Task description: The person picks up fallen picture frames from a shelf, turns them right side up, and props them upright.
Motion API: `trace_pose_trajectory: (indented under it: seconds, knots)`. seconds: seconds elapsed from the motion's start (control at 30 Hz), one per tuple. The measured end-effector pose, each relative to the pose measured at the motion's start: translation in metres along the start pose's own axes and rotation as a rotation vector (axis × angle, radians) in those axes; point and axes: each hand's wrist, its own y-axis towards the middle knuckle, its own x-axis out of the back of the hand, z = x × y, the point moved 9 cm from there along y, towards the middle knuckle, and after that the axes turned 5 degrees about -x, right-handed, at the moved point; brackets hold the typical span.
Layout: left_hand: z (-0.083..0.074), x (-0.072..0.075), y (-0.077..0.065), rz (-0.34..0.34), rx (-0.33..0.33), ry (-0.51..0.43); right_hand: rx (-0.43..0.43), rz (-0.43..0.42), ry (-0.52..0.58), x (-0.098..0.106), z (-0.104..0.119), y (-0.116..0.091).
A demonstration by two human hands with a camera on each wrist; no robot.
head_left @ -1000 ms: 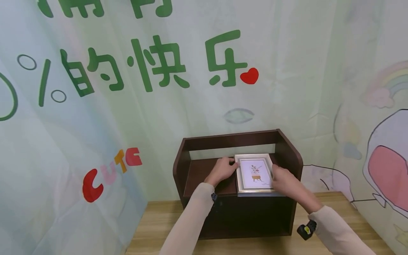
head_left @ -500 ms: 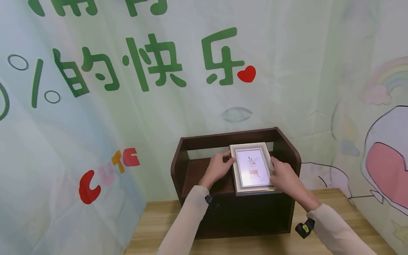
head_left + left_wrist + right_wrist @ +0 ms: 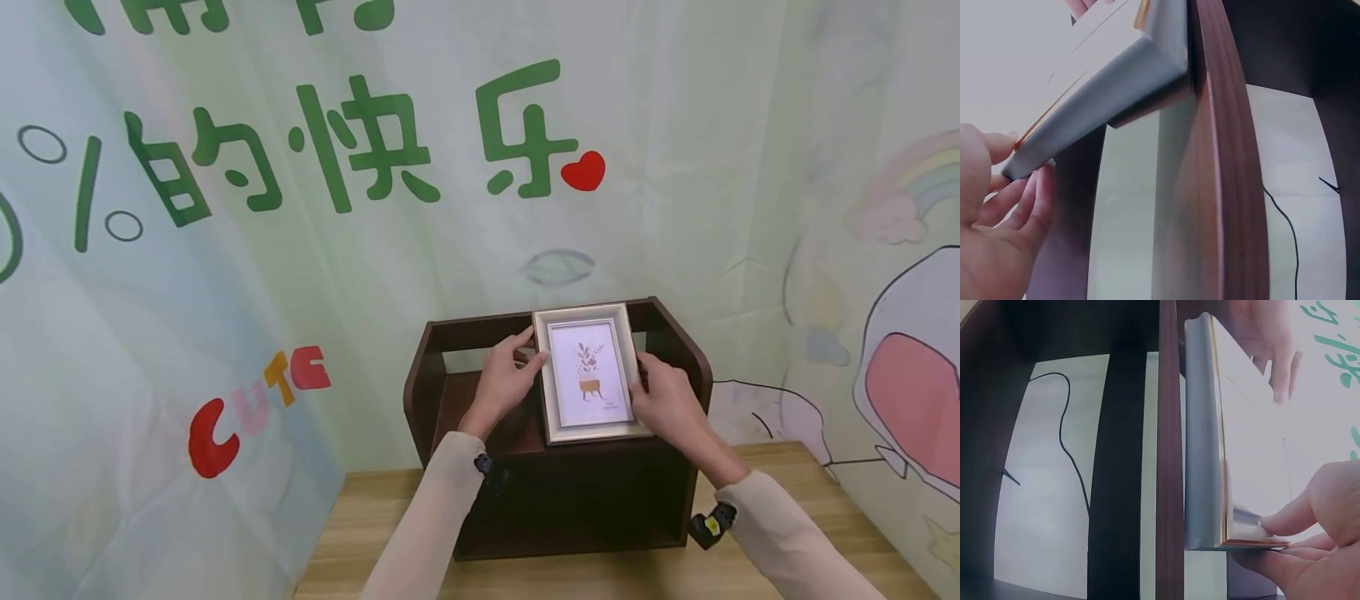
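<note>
A picture frame [image 3: 542,375] with a pale gold border and a potted-plant print leans back over the top shelf of a dark brown desktop shelf [image 3: 468,408]. Its lower edge is down near the shelf's front edge and its top is raised. My left hand [image 3: 504,379] pinches the frame's left side, thumb in front and fingers behind. On the opposite side, my right hand [image 3: 663,400] grips the right edge. In the left wrist view the left hand [image 3: 1010,219] holds the frame's side [image 3: 1110,87]; in the right wrist view the right hand [image 3: 1322,531] pinches its edge.
The shelf stands on a wood-grain table [image 3: 375,517] and has a lower compartment [image 3: 570,504] beneath. Side panels [image 3: 678,350] rise at both ends of the top shelf. Behind hangs a printed cloth [image 3: 420,258] with green lettering.
Both hands have raised the top of the picture frame, tilting it from lying nearly flat to leaning upright. The hands have moved up slightly with it.
</note>
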Motion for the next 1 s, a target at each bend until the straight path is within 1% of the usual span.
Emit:
trace_pose_trajectory:
  seconds: [0.1, 0.33, 0.57, 0.7, 0.8, 1.0]
  knots:
    - [-0.005, 0.005, 0.0, -0.031, -0.031, 0.006, 0.009, -0.018, 0.025, 0.003, 0.002, 0.002]
    - [-0.018, 0.017, -0.002, -0.114, -0.125, -0.007, -0.002, -0.078, 0.069, 0.013, 0.003, 0.003]
    - [-0.026, 0.026, -0.013, -0.191, -0.199, -0.019, -0.006, -0.088, 0.104, 0.015, 0.007, 0.002]
    - [-0.031, 0.028, -0.02, -0.23, -0.257, -0.011, 0.018, -0.105, 0.116, 0.018, 0.009, -0.002]
    - [-0.034, 0.028, -0.025, -0.243, -0.29, -0.011, 0.047, -0.118, 0.12, 0.019, 0.01, -0.006]
    - [-0.04, 0.029, -0.032, -0.243, -0.346, 0.002, 0.094, -0.135, 0.114, 0.023, 0.012, -0.01]
